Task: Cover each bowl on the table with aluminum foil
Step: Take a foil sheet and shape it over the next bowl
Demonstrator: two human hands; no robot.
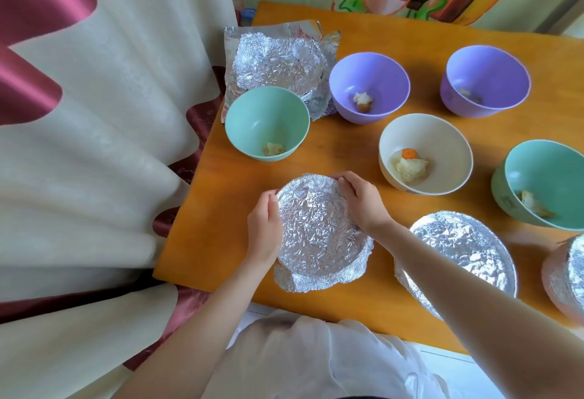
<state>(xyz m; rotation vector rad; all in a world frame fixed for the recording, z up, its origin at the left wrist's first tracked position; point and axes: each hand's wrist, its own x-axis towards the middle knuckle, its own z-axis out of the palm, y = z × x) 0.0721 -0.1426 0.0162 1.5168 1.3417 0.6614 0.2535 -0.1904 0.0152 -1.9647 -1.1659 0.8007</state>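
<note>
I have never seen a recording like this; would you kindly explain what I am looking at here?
No machine here: the one picture comes from a camera on a person's head, looking down at an orange table. The left hand and right hand grip the rim of a foil-covered bowl. Around it stand a white bowl, two purple bowls and two green bowls, uncovered, holding food scraps. Two more covered bowls sit at the right; spare foil lies far left.
</note>
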